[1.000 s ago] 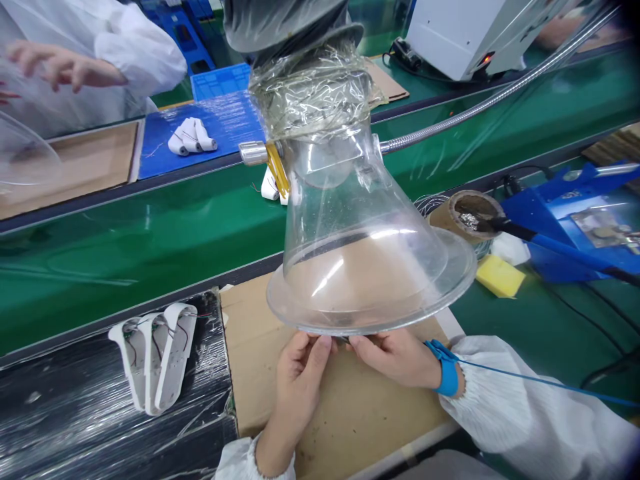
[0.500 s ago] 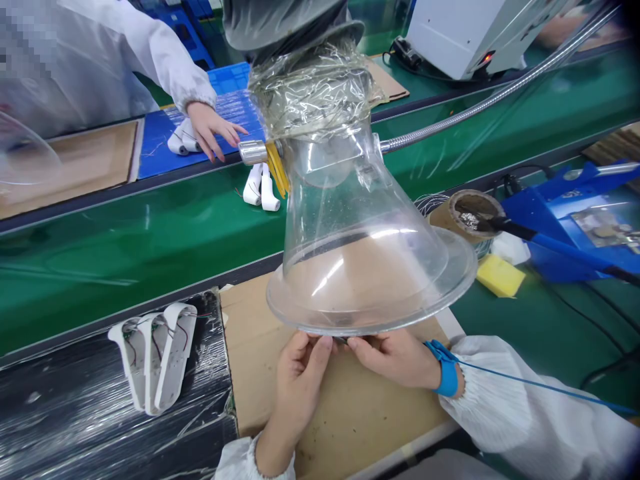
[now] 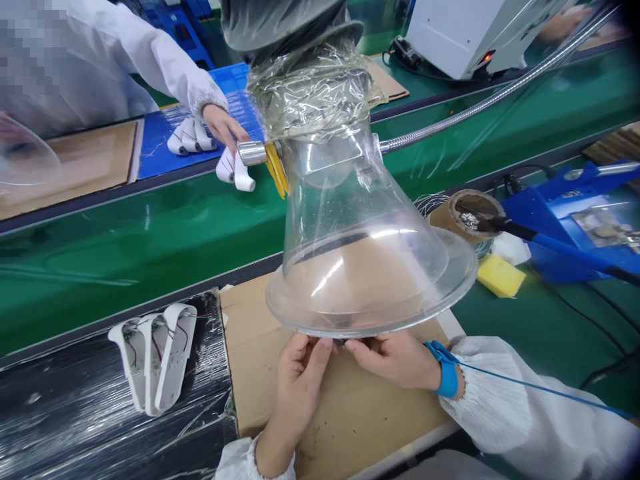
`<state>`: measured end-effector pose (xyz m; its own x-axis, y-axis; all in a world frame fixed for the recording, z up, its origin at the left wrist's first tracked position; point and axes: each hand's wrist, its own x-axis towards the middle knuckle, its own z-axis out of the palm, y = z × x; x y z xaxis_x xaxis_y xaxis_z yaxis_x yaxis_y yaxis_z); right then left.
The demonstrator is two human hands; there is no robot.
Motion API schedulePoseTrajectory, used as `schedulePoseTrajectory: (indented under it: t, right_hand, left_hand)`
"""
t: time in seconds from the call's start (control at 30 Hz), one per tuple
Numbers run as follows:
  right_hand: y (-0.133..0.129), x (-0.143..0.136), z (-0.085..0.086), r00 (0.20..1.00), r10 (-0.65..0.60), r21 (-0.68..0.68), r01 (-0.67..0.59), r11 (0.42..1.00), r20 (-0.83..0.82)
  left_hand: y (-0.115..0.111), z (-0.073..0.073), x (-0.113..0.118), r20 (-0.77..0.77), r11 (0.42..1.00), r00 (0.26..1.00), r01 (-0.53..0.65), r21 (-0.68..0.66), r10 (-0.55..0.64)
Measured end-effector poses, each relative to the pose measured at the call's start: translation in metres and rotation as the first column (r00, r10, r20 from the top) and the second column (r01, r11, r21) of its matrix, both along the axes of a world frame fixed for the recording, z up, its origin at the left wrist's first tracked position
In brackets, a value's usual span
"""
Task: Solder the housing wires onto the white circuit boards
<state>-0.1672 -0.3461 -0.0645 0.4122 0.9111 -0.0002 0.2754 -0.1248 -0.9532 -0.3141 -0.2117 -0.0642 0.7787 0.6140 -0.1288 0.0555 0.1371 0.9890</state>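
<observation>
My left hand [image 3: 301, 380] is closed, thumb against fingers, just under the front rim of a clear funnel-shaped hood [image 3: 370, 267]. Facing it, my right hand [image 3: 397, 359] is closed too, a blue wrist strap [image 3: 447, 373] round its wrist. A small dark thing shows between the fingertips, mostly hidden by the rim and too small to name. Beneath both hands lies a brown cardboard sheet [image 3: 350, 427]. To the left, three white curved shells [image 3: 173, 360] with thin wires rest side by side on a black wrapped surface [image 3: 60, 400].
Across the green belt [image 3: 150, 247], a co-worker's hand [image 3: 225, 125] touches white parts [image 3: 236, 172]; more lie on a blue mat [image 3: 155, 143]. At right are a round brown container [image 3: 470, 213], a yellow sponge [image 3: 501, 275], a blue-handled tool [image 3: 570, 247] and a metal hose [image 3: 475, 110].
The co-worker's hand has closed in on the white parts, which have shifted left and up toward the blue mat. More white parts show on that mat. My hands have barely moved.
</observation>
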Motion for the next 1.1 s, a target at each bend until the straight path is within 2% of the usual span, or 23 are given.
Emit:
schedulePoseTrajectory:
  t: [0.4, 0.63, 1.1]
  right_hand:
    - [0.0015, -0.0016, -0.0012, 0.999, -0.009, 0.017, 0.010, 1.000, -0.042]
    - [0.0019, -0.0012, 0.0016, 0.995, -0.001, 0.012, 0.003, 1.000, -0.103]
    - [0.0029, -0.0025, 0.0019, 0.994, -0.026, 0.002, 0.027, 1.000, -0.105]
  left_hand:
    - [0.0002, -0.0039, -0.0005, -0.003, 1.000, 1.000, -0.007, -0.008, 0.006]
    - [-0.0006, -0.0025, -0.0005, 0.001, 1.000, 1.000, -0.003, 0.006, 0.003]
    - [-0.0019, 0.0034, 0.0054, 0.065, 1.000, 0.998, -0.007, -0.016, 0.008]
